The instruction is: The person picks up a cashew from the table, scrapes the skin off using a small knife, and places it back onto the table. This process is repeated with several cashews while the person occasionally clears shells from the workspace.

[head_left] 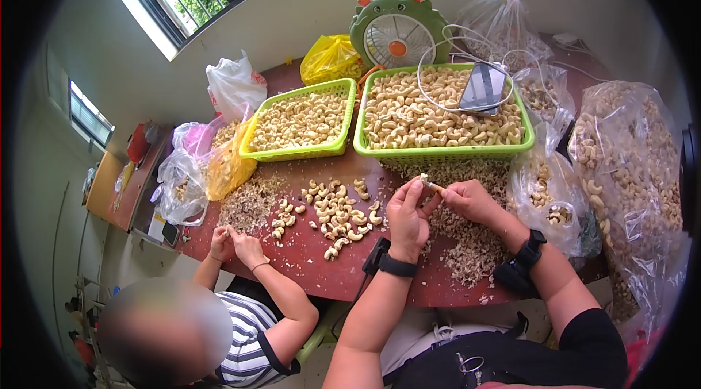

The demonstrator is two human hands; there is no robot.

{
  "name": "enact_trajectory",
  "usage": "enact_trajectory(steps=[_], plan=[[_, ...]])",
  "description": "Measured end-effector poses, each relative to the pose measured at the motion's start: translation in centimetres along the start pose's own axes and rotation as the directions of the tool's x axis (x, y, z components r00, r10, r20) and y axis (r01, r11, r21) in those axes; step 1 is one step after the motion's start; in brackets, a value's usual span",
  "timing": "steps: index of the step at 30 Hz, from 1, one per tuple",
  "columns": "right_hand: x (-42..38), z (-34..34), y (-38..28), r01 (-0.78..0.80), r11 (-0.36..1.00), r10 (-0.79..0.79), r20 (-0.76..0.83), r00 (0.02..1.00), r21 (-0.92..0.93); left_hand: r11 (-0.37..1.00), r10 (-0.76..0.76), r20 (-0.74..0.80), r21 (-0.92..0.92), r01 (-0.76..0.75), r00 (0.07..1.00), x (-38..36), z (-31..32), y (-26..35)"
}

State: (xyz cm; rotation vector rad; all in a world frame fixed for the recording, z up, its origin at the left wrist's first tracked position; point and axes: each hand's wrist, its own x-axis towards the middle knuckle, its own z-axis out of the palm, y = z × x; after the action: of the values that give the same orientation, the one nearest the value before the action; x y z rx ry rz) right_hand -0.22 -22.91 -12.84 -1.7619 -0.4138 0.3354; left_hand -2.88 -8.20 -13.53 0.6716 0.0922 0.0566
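Left grip: my left hand (pixel 409 220) is closed at the fingertips in a pinch on one cashew kernel (pixel 424 178), the other fingers loosely curled.
Right grip: my right hand (pixel 473 201) is closed around a short-handled tool (pixel 436 187); its tip is too small to make out.
Kernel to tool: the kernel lies left and slightly far of my right grip, at the tool's far-left end. The tool's long axis slants from my right fingers toward the left fingertips. The left hand is nearer, already on the kernel; I cannot tell which way the kernel's own axis runs.
Loose cashews: a scatter (pixel 339 214) on the red bench (pixel 328 276), left of my left hand.
Skin scraps: a heap (pixel 471 250) under and near my right hand.
Baskets: a large green basket (pixel 445 150) of cashews just far of my hands, a smaller yellow-green basket (pixel 299 152) to its left.
Phone: on the large basket's cashews, far right (pixel 482 88).
Co-worker: another person's hands (pixel 244 248) together at the left, well apart from mine.
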Motion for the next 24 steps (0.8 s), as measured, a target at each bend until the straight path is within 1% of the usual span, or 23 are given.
enact_trajectory(steps=[2,4,6,9,11,15,17,21,24], plan=[[-0.01,-0.07,-0.01,0.001,1.0,-0.001,-0.002,1.0,-0.013,1.0,0.023,0.001,0.018,-0.023,1.0,-0.11,0.03,-0.03],[0.06,-0.1,-0.03,0.001,1.0,-0.001,-0.001,1.0,-0.024,1.0,0.022,0.004,0.02,-0.022,1.0,-0.11,-0.07,-0.02],[0.11,-0.12,-0.02,0.012,0.997,-0.013,-0.011,1.0,-0.077,1.0,0.02,0.006,0.023,-0.02,1.0,-0.06,-0.26,-0.12],[0.2,-0.15,0.23,0.024,0.995,-0.026,-0.028,0.999,-0.092,1.0,0.017,0.003,0.015,-0.017,1.0,-0.02,-0.46,-0.33],[0.24,-0.17,0.37,0.026,0.997,-0.029,-0.047,0.998,-0.07,0.999,0.047,-0.007,-0.002,-0.047,0.999,-0.03,-0.31,-0.47],[0.15,-0.16,0.19,0.02,1.0,-0.02,-0.066,0.998,-0.013,0.999,0.042,0.022,-0.017,-0.042,0.999,-0.33,0.23,-0.6],[0.18,-0.23,0.27,0.017,1.0,-0.017,-0.054,0.998,-0.013,0.999,0.041,-0.023,-0.028,-0.041,0.999,-0.17,0.09,-0.6],[0.27,-0.12,0.7,0.013,0.999,-0.014,-0.03,0.999,-0.038,0.999,0.052,-0.036,0.019,-0.051,0.998,-0.19,0.35,-0.37],[0.19,-0.1,0.47,0.026,0.998,-0.027,-0.027,0.999,-0.056,0.999,0.047,-0.032,0.015,-0.047,0.998,-0.23,0.44,-0.05]])
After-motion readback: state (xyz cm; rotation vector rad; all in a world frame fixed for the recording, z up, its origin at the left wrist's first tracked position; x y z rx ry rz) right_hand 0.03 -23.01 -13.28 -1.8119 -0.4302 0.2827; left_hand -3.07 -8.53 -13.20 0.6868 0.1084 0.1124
